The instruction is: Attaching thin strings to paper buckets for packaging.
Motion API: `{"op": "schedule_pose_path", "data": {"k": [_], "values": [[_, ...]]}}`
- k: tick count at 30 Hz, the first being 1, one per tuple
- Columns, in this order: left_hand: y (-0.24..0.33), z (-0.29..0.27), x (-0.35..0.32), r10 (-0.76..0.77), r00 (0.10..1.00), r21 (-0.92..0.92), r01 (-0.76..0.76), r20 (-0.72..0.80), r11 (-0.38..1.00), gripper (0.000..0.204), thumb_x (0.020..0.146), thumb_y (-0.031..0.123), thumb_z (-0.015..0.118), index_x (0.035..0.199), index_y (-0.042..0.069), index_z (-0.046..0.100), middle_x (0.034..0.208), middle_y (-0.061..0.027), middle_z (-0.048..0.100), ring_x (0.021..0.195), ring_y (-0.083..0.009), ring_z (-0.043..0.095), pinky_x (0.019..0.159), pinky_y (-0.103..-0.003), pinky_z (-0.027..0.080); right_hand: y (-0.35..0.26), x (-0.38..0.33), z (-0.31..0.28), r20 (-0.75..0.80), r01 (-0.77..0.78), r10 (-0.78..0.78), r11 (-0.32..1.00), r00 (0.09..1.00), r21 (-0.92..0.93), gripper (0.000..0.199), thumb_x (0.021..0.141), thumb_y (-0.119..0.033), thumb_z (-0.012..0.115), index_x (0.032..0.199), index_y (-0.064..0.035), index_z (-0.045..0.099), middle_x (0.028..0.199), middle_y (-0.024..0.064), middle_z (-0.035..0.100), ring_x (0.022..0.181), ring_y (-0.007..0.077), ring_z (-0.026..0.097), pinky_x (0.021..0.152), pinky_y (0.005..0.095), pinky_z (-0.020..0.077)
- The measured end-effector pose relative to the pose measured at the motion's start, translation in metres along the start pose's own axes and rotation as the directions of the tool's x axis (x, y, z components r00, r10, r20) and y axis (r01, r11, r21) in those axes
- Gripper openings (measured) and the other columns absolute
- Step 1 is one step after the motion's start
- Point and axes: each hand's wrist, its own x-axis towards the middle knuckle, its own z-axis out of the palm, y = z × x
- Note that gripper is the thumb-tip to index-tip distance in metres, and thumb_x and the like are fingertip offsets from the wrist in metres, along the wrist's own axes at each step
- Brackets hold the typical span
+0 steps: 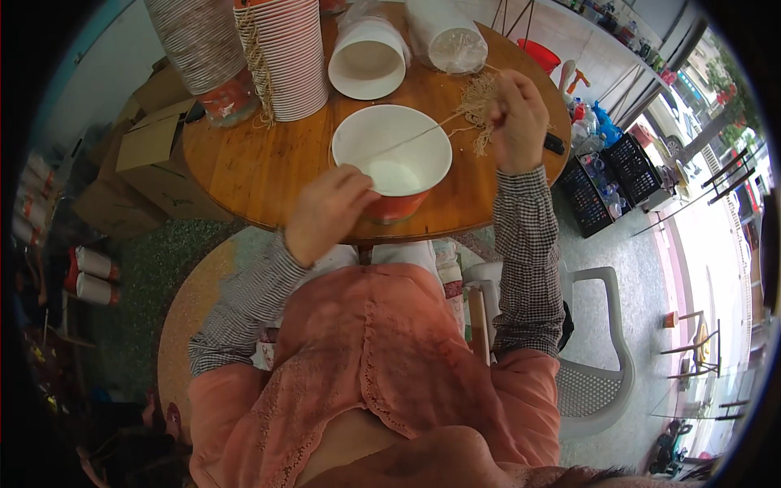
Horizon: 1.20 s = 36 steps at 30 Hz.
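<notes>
An orange paper bucket with a white inside (407,175) stands at the near edge of the round table. Across its mouth runs a thin beige string (407,140), pulled taut between my hands. My left hand (329,213) is closed in a pinch at the bucket's near left rim, where the string's end is hidden by the fingers. Raised to the right of the bucket, my right hand (521,122) is closed on the string's other part. A loose bundle of beige strings (478,104) lies on the table beside my right hand.
Nested white buckets (286,65) rise in a tall stack at the back left of the wooden table (244,175). Another stack (368,69) and a plastic-wrapped one (455,50) lie on their sides. Cardboard boxes (154,154), a grey chair (598,358) and a black crate (590,191) surround the table.
</notes>
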Motion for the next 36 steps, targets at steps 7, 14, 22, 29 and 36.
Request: {"op": "schedule_pose_path", "data": {"k": [7,14,22,29,36], "values": [[-0.015,-0.027,0.005,-0.011,0.999,0.072,0.015,-0.052,0.997,0.029,0.078,0.006,0.068,0.106,0.001,0.061,0.107,-0.0146,0.061,0.093,-0.0328,0.059,0.081,-0.038,0.049,0.04,-0.047,-0.064,-0.278,0.045,-0.079,0.991,0.957,-0.128,0.011,0.091,-0.013,0.059,0.092,-0.0021,0.056,0.068,0.001,0.053,0.055,0.0077,0.05,0.048,0.0204,0.0388],[0.032,0.031,0.04,-0.033,0.999,-0.001,0.033,-0.021,0.999,0.025,0.082,0.015,0.064,0.101,0.0,0.059,0.093,-0.014,0.064,0.087,-0.0326,0.061,0.073,-0.04,0.048,0.075,-0.124,-0.013,-0.18,-0.102,0.112,0.993,0.977,0.067,0.013,0.096,-0.013,0.052,0.096,-0.0006,0.054,0.089,0.0082,0.061,0.076,0.0143,0.063,0.062,0.026,0.0535],[0.02,0.044,0.052,-0.176,0.961,0.011,0.178,0.212,0.984,0.022,0.091,0.018,0.05,0.103,0.003,0.061,0.09,-0.0121,0.066,0.08,-0.0316,0.063,0.068,-0.043,0.049,0.093,-0.133,0.009,-0.19,-0.142,0.167,0.98,0.967,0.14,0.015,0.097,-0.013,0.051,0.105,-0.0004,0.052,0.099,0.0068,0.061,0.091,0.0131,0.062,0.076,0.0258,0.0524],[0.019,0.043,0.053,-0.182,0.959,-0.023,0.191,0.215,0.981,0.024,0.09,0.018,0.051,0.107,0.004,0.062,0.096,-0.0123,0.066,0.083,-0.0316,0.063,0.07,-0.042,0.05,0.099,-0.128,0.009,-0.163,-0.167,0.181,0.981,0.97,0.095,0.016,0.097,-0.014,0.051,0.106,-0.0005,0.052,0.102,0.0084,0.061,0.092,0.0141,0.061,0.079,0.0283,0.0533],[0.021,0.042,0.055,-0.223,0.944,-0.046,0.241,0.244,0.97,0.026,0.089,0.017,0.052,0.109,0.003,0.061,0.096,-0.0131,0.067,0.084,-0.0323,0.063,0.072,-0.042,0.05,0.103,-0.124,0.011,-0.173,-0.151,0.166,0.984,0.971,0.092,0.015,0.097,-0.012,0.052,0.104,0.0006,0.053,0.098,0.0082,0.061,0.088,0.0129,0.06,0.079,0.0285,0.0532]]}}
